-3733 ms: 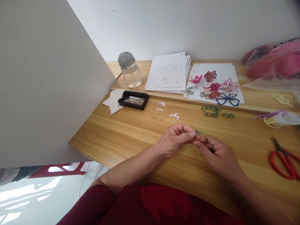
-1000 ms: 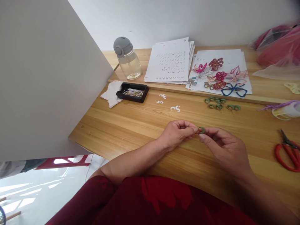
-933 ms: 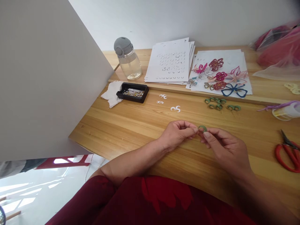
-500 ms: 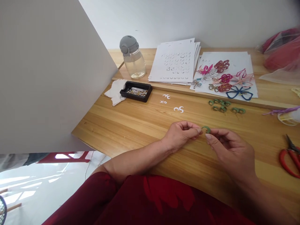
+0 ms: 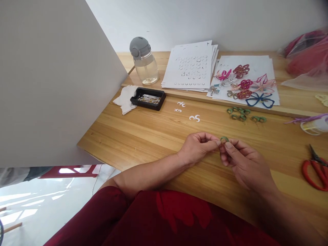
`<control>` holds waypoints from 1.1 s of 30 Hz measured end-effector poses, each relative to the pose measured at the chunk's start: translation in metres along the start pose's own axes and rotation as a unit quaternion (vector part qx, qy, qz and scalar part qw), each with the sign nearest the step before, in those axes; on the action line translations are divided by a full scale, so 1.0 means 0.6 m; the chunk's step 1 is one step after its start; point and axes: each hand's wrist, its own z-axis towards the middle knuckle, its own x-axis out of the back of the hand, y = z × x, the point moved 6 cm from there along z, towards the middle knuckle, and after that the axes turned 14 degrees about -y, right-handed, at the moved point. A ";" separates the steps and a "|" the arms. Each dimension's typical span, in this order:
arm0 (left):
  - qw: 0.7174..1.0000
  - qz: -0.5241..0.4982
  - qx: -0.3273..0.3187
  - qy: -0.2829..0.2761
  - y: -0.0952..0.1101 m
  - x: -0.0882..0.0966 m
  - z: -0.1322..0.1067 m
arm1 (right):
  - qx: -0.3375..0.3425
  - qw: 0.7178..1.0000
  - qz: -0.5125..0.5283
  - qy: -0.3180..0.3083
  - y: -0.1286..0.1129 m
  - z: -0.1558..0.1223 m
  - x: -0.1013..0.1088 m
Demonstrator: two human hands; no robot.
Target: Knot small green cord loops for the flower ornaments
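Note:
Between my hands is a small green crescent-shaped piece (image 5: 224, 139), curved like a ring with a gap. My left hand (image 5: 198, 147) pinches its left end between thumb and fingertips. From the right, my right hand (image 5: 243, 160) grips the other end, thumb on top and fingers curled beneath. The fingers hide part of the piece. Beyond my hands, several similar green curled pieces (image 5: 242, 118) lie in a cluster on the wooden table (image 5: 153, 133). White paper crescents (image 5: 194, 118) rest farther left.
A black tray of beads (image 5: 160, 104) sits beside a white cloth (image 5: 125, 99). Behind are a water bottle (image 5: 146, 68), paper sheets (image 5: 170, 73) and several flower ornaments (image 5: 244, 94). Red-handled pliers or cutters (image 5: 317, 174) lie at right, near a spool (image 5: 315, 125). A grey panel (image 5: 51, 85) stands left.
My right hand has turned and moved slightly left, closer to my left hand, its fingers now curled under the green piece. The view has shifted slightly.

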 end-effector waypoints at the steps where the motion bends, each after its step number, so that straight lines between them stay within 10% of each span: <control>1: 1.000 -0.003 -0.004 0.002 0.001 0.001 0.001 | -0.005 1.000 0.018 0.008 0.003 0.000 0.002; 9: 1.000 -0.008 -0.009 0.029 0.004 0.005 -0.001 | -0.004 0.999 0.014 0.048 0.002 -0.005 0.010; 21: 0.998 0.033 -0.032 -0.032 0.010 -0.010 -0.002 | -0.245 0.932 0.268 -0.007 0.032 -0.013 -0.025; 28: 0.999 -0.032 -0.039 0.000 0.019 -0.011 -0.008 | -0.020 0.994 0.045 0.095 -0.007 -0.017 0.011; 33: 0.995 -0.093 -0.022 0.013 0.022 -0.017 -0.012 | 0.166 0.938 -0.269 0.143 -0.053 -0.045 0.006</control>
